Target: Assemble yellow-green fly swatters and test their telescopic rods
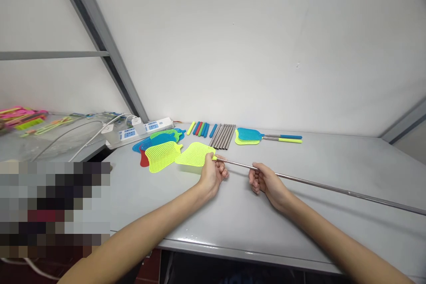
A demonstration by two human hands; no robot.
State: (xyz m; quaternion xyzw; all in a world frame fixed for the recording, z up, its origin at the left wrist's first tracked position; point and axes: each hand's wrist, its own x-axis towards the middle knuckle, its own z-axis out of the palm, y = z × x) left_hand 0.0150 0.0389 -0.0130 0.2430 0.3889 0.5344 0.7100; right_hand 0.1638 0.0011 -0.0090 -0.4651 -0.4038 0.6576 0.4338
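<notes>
My left hand (213, 175) is closed on the neck of a yellow fly swatter head (195, 155), thumb on top. A long, extended metal rod (313, 183) meets that neck and runs off to the right edge of the view. Around the rod, a little right of the neck, the fingers of my right hand (264, 182) are wrapped. Both hands are above the grey table. Left of the held head lie another yellow swatter head (163, 156), blue ones (164, 138), a green one and a red one (144, 159), partly overlapping.
Short metal rods (224, 136) lie in a row behind my hands, beside several coloured handle grips (201, 128). Two swatters with handles (249, 135) lie at the back right. A white power strip (146, 131) with plugs and cables sits back left. Pink and yellow items (23, 117) lie far left.
</notes>
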